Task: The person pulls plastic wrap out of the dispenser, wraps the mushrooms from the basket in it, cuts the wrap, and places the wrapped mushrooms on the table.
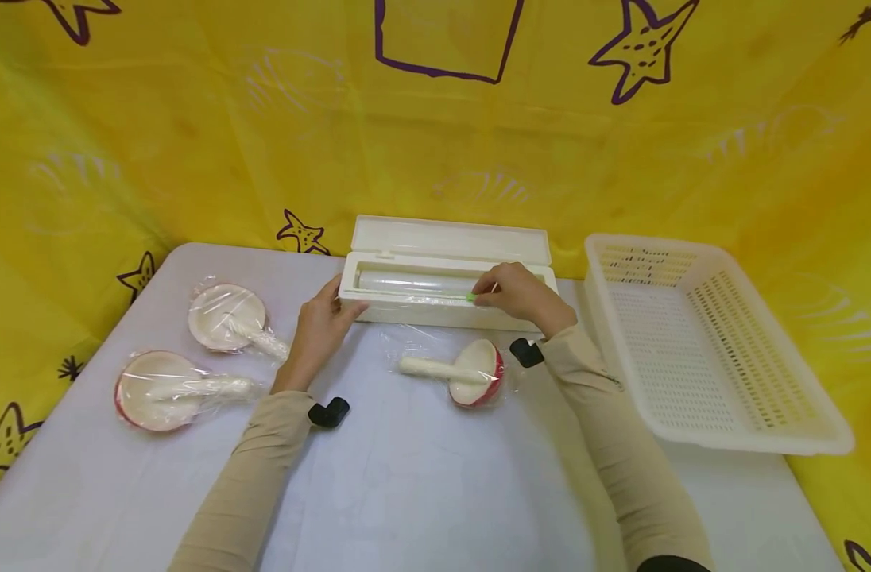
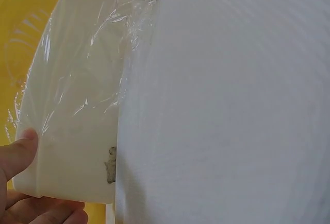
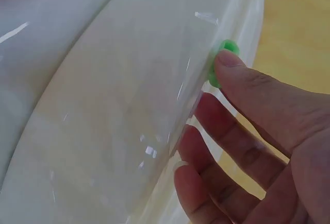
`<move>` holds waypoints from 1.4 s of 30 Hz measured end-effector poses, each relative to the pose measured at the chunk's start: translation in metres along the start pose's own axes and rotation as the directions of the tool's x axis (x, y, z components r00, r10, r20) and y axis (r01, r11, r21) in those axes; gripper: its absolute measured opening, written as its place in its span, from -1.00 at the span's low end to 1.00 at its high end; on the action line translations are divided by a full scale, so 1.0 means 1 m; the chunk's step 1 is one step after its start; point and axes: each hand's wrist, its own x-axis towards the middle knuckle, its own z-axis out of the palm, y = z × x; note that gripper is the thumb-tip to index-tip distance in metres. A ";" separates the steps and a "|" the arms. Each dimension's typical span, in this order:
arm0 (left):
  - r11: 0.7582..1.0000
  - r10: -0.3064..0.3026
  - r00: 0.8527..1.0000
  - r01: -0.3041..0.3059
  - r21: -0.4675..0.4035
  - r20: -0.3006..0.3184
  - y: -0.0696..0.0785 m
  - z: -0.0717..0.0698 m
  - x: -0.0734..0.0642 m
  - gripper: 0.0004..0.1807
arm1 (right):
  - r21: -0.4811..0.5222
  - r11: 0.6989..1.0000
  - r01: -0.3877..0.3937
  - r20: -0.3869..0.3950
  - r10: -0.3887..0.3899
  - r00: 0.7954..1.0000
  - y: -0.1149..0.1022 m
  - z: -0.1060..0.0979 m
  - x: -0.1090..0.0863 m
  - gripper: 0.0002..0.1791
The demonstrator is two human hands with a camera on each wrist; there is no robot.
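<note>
A long white cling film box stands at the back of the table, its lid raised and a roll of film inside. My left hand grips the box's left end, thumb on the front face and fingers around the end. Between thumb and fingers, my right hand pinches the green slide cutter on the box's front edge. Clear film drapes down the front of the box. Just before it lies a red-and-white bowl with a white, handle-like piece, film around them.
Two similar film-wrapped bowls with white handle-like pieces, one farther back and one nearer, lie at the left. A white plastic basket stands at the right. Behind the table hangs a yellow patterned cloth.
</note>
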 end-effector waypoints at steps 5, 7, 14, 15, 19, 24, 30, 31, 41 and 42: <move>1.000 0.002 1.000 -0.002 -0.007 0.002 0.002 -0.001 0.000 -0.30 | -0.002 0.999 -0.040 -0.010 0.040 0.999 0.013 -0.007 -0.010 -0.76; 1.000 0.001 1.000 -0.001 -0.008 0.010 0.002 -0.001 0.000 -0.30 | -0.005 0.999 -0.047 -0.023 0.047 0.999 0.020 -0.009 -0.015 -0.77; 1.000 -0.005 1.000 0.005 -0.006 0.011 0.002 0.000 -0.001 -0.30 | 0.009 0.999 -0.049 -0.055 0.050 0.997 0.038 -0.012 -0.029 -0.77; 1.000 -0.002 1.000 0.002 -0.007 0.010 0.002 0.000 -0.001 -0.30 | 0.010 0.999 -0.049 -0.055 0.050 0.997 0.039 -0.013 -0.031 -0.76; 1.000 0.012 1.000 -0.012 -0.011 0.008 0.000 0.000 -0.002 -0.31 | 0.011 0.999 -0.052 -0.048 0.052 0.997 0.043 -0.016 -0.036 -0.76; 1.000 0.018 1.000 -0.018 -0.007 0.002 -0.001 0.001 -0.002 -0.31 | -0.037 0.998 -0.058 -0.059 0.056 0.997 0.049 -0.021 -0.043 -0.76; 1.000 0.007 1.000 -0.006 -0.005 0.013 0.000 0.000 -0.001 -0.30 | -0.082 0.995 -0.063 -0.077 0.057 0.995 0.053 -0.026 -0.053 -0.77; 1.000 0.005 1.000 -0.005 -0.004 0.016 0.001 0.000 -0.001 -0.30 | -0.082 0.994 -0.078 -0.076 0.071 0.995 0.054 -0.027 -0.054 -0.77; 1.000 0.009 1.000 -0.009 0.002 0.014 0.001 -0.002 -0.001 -0.30 | -0.080 0.995 -0.059 -0.086 0.053 0.995 0.063 -0.030 -0.058 -0.80; 1.000 0.009 1.000 -0.010 0.005 0.014 0.001 -0.001 -0.001 -0.30 | -0.082 0.995 -0.058 -0.089 0.051 0.995 0.064 -0.029 -0.058 -0.80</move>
